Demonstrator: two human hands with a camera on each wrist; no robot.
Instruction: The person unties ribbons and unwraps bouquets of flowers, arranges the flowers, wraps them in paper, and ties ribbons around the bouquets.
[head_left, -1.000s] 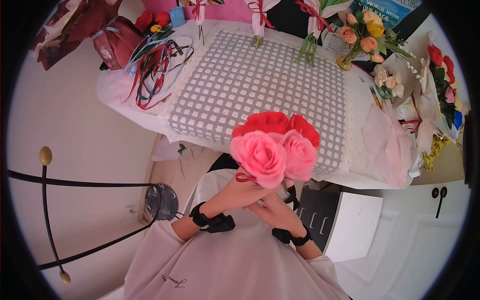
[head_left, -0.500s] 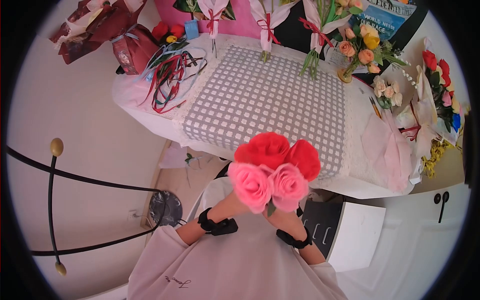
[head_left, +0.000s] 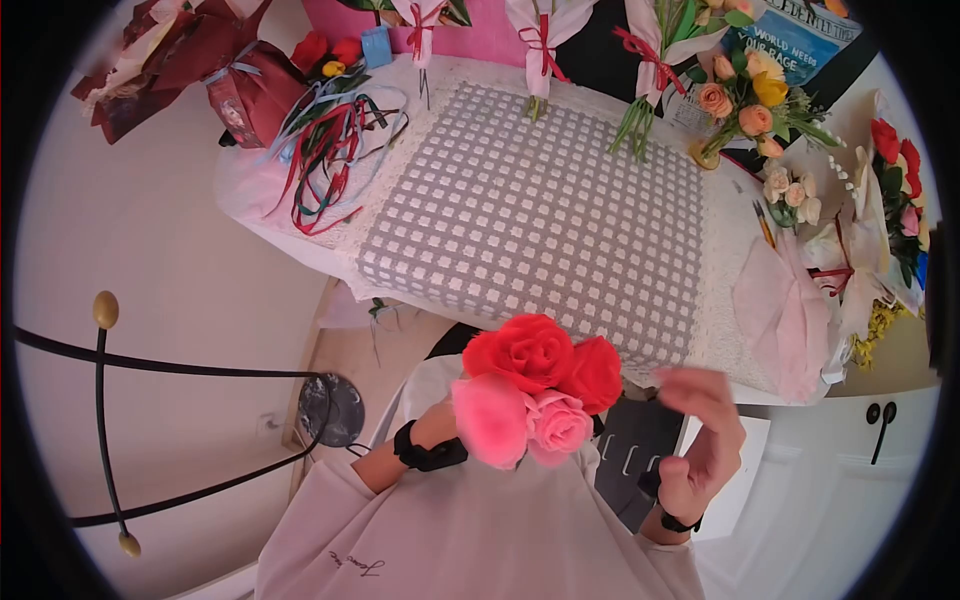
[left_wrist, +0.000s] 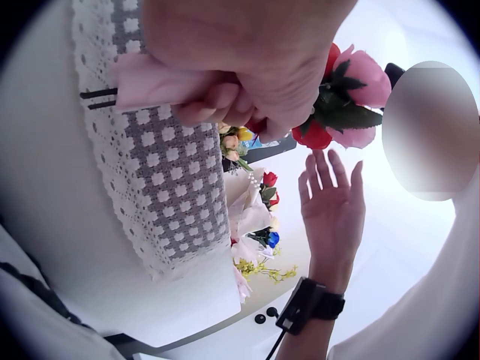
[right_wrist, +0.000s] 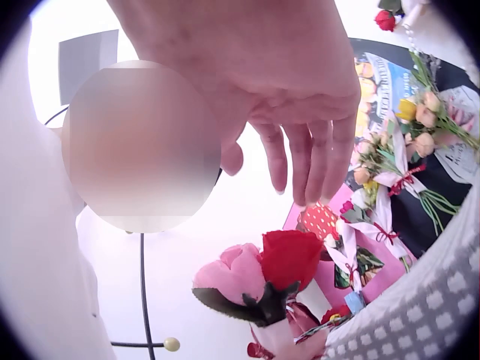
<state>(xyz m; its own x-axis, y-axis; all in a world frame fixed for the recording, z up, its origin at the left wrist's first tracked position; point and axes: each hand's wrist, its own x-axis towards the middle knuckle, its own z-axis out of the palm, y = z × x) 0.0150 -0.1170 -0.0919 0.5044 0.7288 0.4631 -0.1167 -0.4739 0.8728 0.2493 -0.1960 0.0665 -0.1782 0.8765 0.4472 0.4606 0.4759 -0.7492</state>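
Note:
A small bouquet of red roses (head_left: 535,352) and pink roses (head_left: 558,424) stands in front of the person's body, blooms facing the head camera. Below the blooms my left hand (left_wrist: 262,64) grips its stems; in the head view the flowers hide most of that hand. Pale pink wrapping (left_wrist: 154,81) covers the stems, and two dark stem ends (left_wrist: 97,99) poke out under the fist. Dark green leaves (right_wrist: 259,306) sit beneath the petals, with a bit of red ribbon (right_wrist: 259,350) lower down. To the right of the bouquet, apart from it, my right hand (head_left: 708,440) is raised with relaxed fingers, holding nothing.
A table with a grey-and-white checked cloth (head_left: 540,220) lies ahead. Tangled ribbons (head_left: 330,150) and a dark red wrapped bouquet (head_left: 245,95) are at its left. Wrapped bunches line the back. Pink paper (head_left: 785,310) and a pencil (head_left: 764,224) lie right. A drawer cabinet (head_left: 640,440) stands below.
My right hand has come away from the bouquet and moved out to the right. The bouquet, in my left hand, has come lower and closer to the body.

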